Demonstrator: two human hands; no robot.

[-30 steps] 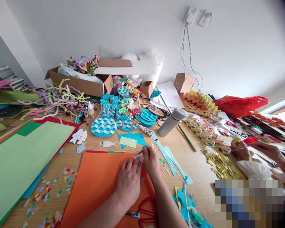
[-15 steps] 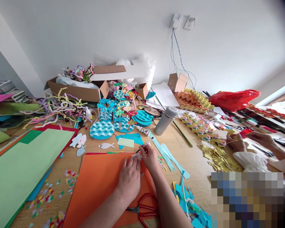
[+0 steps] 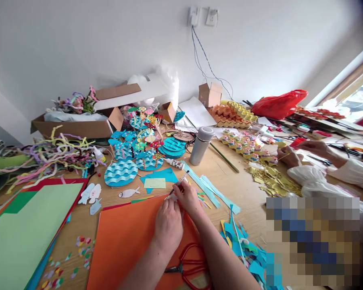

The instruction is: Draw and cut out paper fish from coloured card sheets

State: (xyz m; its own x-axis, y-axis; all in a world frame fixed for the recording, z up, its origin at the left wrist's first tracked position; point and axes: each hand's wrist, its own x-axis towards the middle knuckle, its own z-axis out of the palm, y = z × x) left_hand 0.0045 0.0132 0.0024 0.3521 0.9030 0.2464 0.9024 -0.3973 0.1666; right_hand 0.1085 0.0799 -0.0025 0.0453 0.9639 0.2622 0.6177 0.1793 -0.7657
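Note:
My right hand (image 3: 186, 196) is closed around a slim pen (image 3: 183, 177), tip pointing down to the left. Beneath its tip lies a small white paper cutout (image 3: 171, 196), mostly covered by my fingers. My left hand (image 3: 169, 221) rests flat, fingers stretched out, pressing that cutout onto the orange paper (image 3: 124, 241). Red-handled scissors (image 3: 189, 268) lie on the orange sheet between my forearms. To the upper left sits a white paper fish (image 3: 128, 192) with a drawn eye, and further left several white cutouts (image 3: 93, 193).
Behind my hands stand a grey thermos (image 3: 201, 147), a glue bottle (image 3: 174, 163) and blue wavy discs (image 3: 121, 174). Blue scraps (image 3: 251, 253) lie right of my forearm. Green paper (image 3: 39, 225) covers the left side. At the right, a co-worker's hands (image 3: 290, 155) handle small pieces.
The camera view has turned to the right, so most things appear shifted left. My hands stay at the cutout, with the pen still in my right hand.

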